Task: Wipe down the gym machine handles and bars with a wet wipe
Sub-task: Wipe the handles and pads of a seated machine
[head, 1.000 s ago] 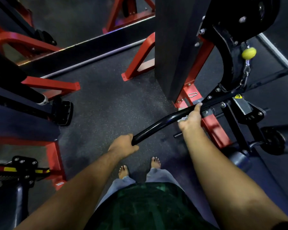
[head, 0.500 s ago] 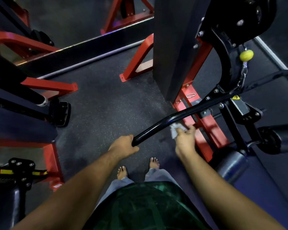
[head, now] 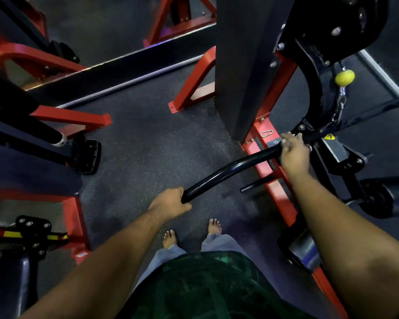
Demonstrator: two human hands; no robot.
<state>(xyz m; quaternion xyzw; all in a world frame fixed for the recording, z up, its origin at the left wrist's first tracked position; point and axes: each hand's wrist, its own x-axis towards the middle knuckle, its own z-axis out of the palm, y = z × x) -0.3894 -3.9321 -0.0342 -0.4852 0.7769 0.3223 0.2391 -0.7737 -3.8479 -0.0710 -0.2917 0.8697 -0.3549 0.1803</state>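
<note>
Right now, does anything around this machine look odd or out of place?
Only the bare feet on the gym floor stand out. The left hand and right hand grip the black bar normally.

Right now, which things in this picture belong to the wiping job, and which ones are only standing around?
Part of the job:
black curved bar
left hand, gripping the bar's end
right hand, on the bar higher up

Just around:
yellow ball
red frame
black foot pedal
</note>
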